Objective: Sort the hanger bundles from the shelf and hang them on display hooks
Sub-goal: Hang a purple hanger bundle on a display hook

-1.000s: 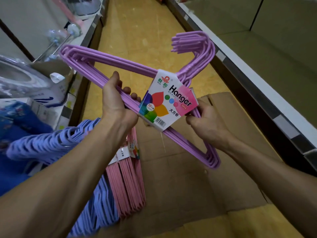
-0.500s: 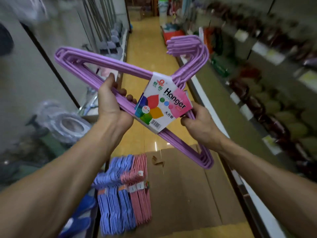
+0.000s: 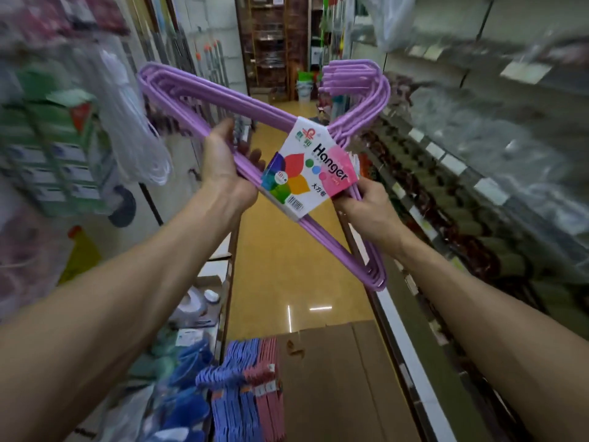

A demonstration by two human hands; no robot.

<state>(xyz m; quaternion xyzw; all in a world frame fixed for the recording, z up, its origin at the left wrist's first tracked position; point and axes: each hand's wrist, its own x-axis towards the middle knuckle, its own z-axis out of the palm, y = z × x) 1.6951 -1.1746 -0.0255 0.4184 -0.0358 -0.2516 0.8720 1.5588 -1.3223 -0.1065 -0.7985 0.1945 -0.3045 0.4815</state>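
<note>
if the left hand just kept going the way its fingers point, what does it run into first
Probably the shelving on the aisle's left. The left hand, gripping the purple hanger bundle, points up and away; depth is unclear.

"Hanger" in black on the white card label point(image 3: 310, 173) round my purple hanger bundle point(image 3: 223, 103), red logo at its top, barcode at its lower edge, smaller print unreadable

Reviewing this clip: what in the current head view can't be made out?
- Display hooks: none identifiable; both side shelves are motion-blurred.
- Left hand fingertips: hidden behind the purple hanger bundle.
- Right hand fingertips: covered by the label card.
- Blue and pink hanger bundles: cut off by the bottom edge.
</note>
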